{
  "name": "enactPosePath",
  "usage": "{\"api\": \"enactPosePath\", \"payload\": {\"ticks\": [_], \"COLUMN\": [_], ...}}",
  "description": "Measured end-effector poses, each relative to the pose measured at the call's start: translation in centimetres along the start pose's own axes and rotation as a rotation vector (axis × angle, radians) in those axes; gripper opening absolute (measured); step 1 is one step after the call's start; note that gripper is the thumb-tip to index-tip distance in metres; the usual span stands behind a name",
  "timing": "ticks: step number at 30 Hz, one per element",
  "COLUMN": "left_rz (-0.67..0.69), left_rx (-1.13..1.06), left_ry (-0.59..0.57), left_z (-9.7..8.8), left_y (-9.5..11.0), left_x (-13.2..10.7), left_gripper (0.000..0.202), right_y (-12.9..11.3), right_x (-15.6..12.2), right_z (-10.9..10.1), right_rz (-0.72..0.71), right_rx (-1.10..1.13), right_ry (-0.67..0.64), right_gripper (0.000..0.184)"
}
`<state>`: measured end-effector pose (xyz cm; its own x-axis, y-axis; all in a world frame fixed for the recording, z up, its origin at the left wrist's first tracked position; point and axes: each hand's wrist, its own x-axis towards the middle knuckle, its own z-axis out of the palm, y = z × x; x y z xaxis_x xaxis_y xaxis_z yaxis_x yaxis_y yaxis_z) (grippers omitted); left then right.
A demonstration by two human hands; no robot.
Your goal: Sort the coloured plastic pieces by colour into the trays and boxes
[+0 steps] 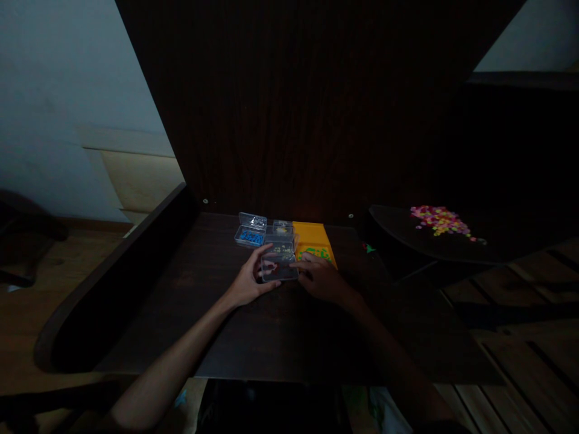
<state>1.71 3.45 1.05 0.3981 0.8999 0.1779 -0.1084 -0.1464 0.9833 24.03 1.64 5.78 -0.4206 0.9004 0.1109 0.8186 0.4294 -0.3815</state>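
Observation:
My left hand point(248, 282) is closed around the left side of a small clear plastic box point(280, 274), thumb along its near edge and fingers at its far side. The fingers of my right hand point(319, 277) are curled, with the fingertips at the box's right edge; dim light hides part of their grip. Just behind it lies another clear box with small pale pieces point(283, 248). An open clear box of blue pieces point(251, 236) stands to the left. Beside my right hand is an open yellow case point(310, 232) holding green pieces point(316, 252).
The dark wooden desk point(181, 313) has a raised side panel point(113, 277) on the left and a tall back board point(294, 108). A further clear box point(283, 227) stands near the board. Colourful small pieces point(438, 220) are heaped on a shelf at right. A green bit point(370, 248) lies nearby.

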Motion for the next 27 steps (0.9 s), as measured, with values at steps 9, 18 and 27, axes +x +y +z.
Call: {"api": "enactPosePath", "payload": {"ticks": [9, 18, 27], "left_rz": [0.004, -0.002, 0.009], "left_rx": [0.010, 0.008, 0.012], "left_ry": [-0.010, 0.009, 0.021], "left_z": [-0.09, -0.16, -0.04], "left_y": [-0.04, -0.14, 0.04], "left_x": [0.06, 0.02, 0.03], "left_gripper": [0.087, 0.087, 0.086], "right_y": [-0.57, -0.60, -0.70], "right_x": [0.28, -0.13, -0.35], "right_z": [-0.09, 0.03, 0.32], "right_rz": [0.053, 0.029, 0.048], "right_rx": [-0.069, -0.124, -0.100], "right_ry": [-0.076, -0.086, -0.070], "right_gripper": [0.036, 0.039, 0.035]}}
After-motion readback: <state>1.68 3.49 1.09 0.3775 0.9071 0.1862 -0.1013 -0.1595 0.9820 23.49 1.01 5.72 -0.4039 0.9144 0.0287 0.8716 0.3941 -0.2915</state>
